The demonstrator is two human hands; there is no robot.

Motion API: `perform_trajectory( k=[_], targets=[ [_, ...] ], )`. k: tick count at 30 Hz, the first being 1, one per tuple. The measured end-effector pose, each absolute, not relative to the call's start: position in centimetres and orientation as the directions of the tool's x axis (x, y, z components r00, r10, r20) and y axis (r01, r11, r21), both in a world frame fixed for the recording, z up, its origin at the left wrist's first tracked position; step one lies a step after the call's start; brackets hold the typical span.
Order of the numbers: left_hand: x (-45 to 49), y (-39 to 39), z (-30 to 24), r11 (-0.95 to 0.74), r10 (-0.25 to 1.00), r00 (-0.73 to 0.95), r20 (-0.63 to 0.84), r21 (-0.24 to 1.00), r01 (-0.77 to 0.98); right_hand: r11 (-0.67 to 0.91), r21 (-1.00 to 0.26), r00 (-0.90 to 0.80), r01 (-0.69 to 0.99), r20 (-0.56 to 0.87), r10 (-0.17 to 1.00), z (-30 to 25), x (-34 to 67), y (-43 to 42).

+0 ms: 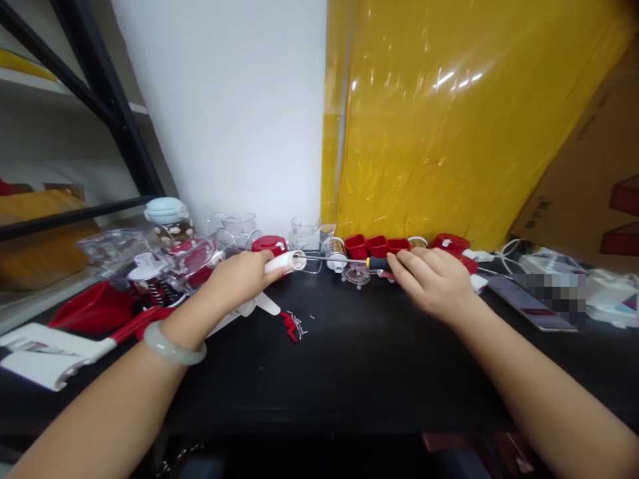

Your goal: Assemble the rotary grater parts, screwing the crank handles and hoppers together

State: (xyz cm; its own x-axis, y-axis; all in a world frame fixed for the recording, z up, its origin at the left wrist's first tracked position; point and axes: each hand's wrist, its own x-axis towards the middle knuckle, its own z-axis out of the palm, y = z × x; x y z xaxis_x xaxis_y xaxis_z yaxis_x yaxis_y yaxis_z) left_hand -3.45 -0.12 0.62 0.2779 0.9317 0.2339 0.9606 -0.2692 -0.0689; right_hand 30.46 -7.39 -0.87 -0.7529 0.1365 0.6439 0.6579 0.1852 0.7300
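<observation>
My left hand (242, 279), with a pale bangle on the wrist, is closed around a white plastic tube-shaped part (287, 261) whose round end faces right. In my right hand (434, 279) is a screwdriver (378, 263) with a black and yellow handle. Its thin shaft points left, level, toward the tube's end; whether the tip touches the part I cannot tell. Below, on the black tabletop (379, 359), lie small red pieces (289, 326) and several loose screws (300, 324).
Clear plastic containers (194, 256), red scoops (94, 306) and a white-and-red part (54, 352) crowd the left. Red cups (356, 246) line the back beneath yellow sheeting (449, 133). A phone (529, 303) and white power adapters (609, 293) lie at right.
</observation>
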Motion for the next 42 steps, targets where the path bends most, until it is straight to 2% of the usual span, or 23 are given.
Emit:
perform_trajectory(
  k=[4, 9, 15, 19, 25, 32, 42],
  targets=[
    [-3.7, 0.0, 0.8, -0.279, 0.929, 0.279, 0.242, -0.038, 0.960, 0.154, 0.766, -0.780, 0.624, 0.622, 0.062, -0.5, 30.6, -7.6],
    [-3.8, 0.1, 0.7, -0.299, 0.926, 0.296, 0.234, -0.023, 0.954, 0.227, 0.738, -0.763, 0.636, 0.646, 0.039, -0.1, 30.8, -7.7],
    [-3.9, 0.3, 0.6, -0.340, 0.923, 0.333, 0.191, 0.004, 0.940, 0.294, 0.743, -0.765, 0.602, 0.641, -0.053, -0.3, 30.8, -7.9],
    [-3.7, 0.3, 0.7, -0.349, 0.925, 0.337, 0.176, 0.040, 0.936, 0.298, 0.688, -0.723, 0.661, 0.690, 0.010, -0.7, 31.3, -7.8],
    [-3.7, 0.4, 0.8, -0.338, 0.934, 0.328, 0.140, 0.054, 0.940, 0.433, 0.543, -0.643, 0.719, 0.756, 0.119, -0.9, 31.6, -7.3],
    [-3.8, 0.4, 0.6, -0.358, 0.929, 0.350, 0.119, 0.060, 0.932, 0.254, 0.576, -0.628, 0.777, 0.737, 0.249, -0.5, 31.4, -8.1],
    [-3.7, 0.2, 0.5, -0.374, 0.924, 0.366, 0.114, 0.055, 0.926, 0.373, 0.568, -0.674, 0.734, 0.677, 0.296, 2.5, 29.6, -9.3]
  ],
)
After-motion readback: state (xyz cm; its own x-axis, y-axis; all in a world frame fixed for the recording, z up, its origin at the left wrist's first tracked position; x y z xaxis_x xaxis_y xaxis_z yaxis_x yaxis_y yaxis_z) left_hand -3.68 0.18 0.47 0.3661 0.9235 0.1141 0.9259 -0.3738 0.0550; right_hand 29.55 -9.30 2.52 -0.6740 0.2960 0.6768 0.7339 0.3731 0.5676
